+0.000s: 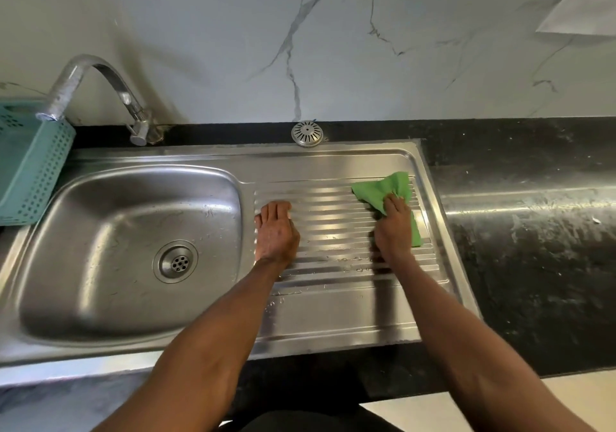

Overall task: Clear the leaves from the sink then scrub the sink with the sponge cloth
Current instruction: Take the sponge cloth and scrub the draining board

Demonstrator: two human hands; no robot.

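Sponge cloth [383, 189], green: lying crumpled on the ribbed drainboard [333, 231] of the sink [133, 248], far right end. Right hand [393, 228] is pressing on it, fingers [395, 202] seemingly bunching the fabric. Left hand [276, 231] is resting flat, fingers released, near the basin edge. Dark worktop [516, 231] is surrounding the sink.

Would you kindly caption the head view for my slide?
Right hand wipes the drainboard with a green cloth; left hand rests flat.

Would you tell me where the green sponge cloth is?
The green sponge cloth lies under the right hand at the ribbed drainboard's far right.
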